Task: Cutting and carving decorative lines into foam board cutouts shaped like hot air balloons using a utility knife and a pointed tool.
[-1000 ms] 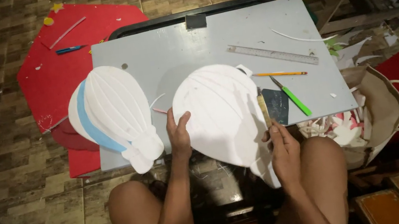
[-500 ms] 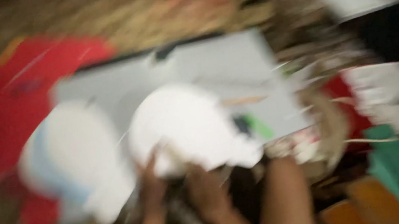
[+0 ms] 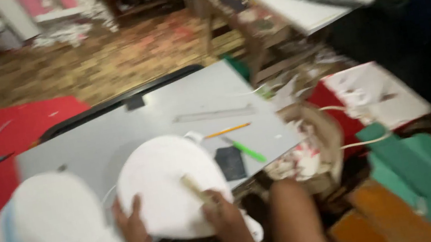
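Step in hand: I'm steadying the white paper balloon shape (image 3: pixel 166 188) at the near edge of the grey worktop (image 3: pixel 170 122) while a flat stick (image 3: pixel 196 188) lies across it
Left hand (image 3: pixel 132 227): fingers spread, pressed flat on the shape's near-left rim — good for keeping the folds from shifting
Right hand (image 3: pixel 228 221): curled at the stick's near end, apparently pinching it; the blur hides how firmly
Where the piece sits: mostly on the worktop, its near part hanging over my lap, so I judge it needs support from below or a nudge farther onto the surface
How to do it well: keep the left palm light so the ribs are not crushed, hold the stick low and flat, and work in short strokes along the paper rather than across it
Neighbour to mind: a second balloon shape with a blue stripe (image 3: pixel 53 233) lies just left, near but apart — I'd keep my elbow off it
Right of the piece: a dark card (image 3: pixel 231 163), a green pen (image 3: pixel 247 152) and an orange pencil (image 3: pixel 228 130), all close enough to snag
Far side: a clear ruler (image 3: pixel 213 114), well apart
Risk: the view is swinging, so I'd look back down before pressing
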